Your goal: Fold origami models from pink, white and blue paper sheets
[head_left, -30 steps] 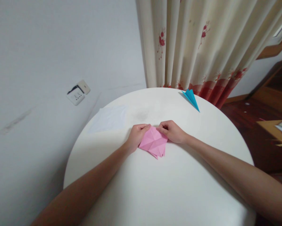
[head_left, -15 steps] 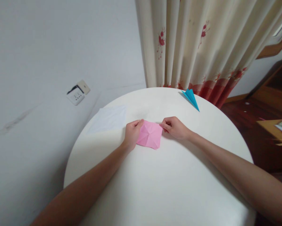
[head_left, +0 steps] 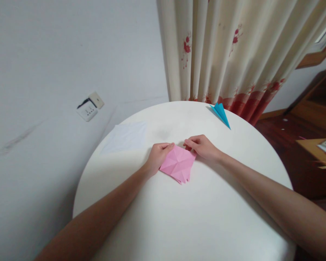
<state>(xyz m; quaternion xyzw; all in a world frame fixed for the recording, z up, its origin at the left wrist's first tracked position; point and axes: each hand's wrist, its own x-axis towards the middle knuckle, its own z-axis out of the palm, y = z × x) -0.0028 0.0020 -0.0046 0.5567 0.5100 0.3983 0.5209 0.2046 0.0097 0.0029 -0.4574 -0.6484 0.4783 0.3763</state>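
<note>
A creased pink paper [head_left: 178,164], folded into a layered diamond, lies near the middle of the round white table [head_left: 195,221]. My left hand [head_left: 158,157] pinches its upper left edge. My right hand [head_left: 203,148] pinches its upper right corner. The lower point of the paper shows several loose layers. Both hands rest on the tabletop, close together at the paper's top.
A blue folded paper plane [head_left: 221,112] lies at the table's far edge. A white sheet [head_left: 126,136] lies at the table's left side. A flowered curtain [head_left: 228,54] hangs behind, a wall socket [head_left: 89,107] is on the left wall, and wooden furniture [head_left: 312,119] stands at right.
Half a second ago the pink paper was spread flatter between hands held wider apart. Now the hands have come together and the paper is collapsed into a layered diamond again.
</note>
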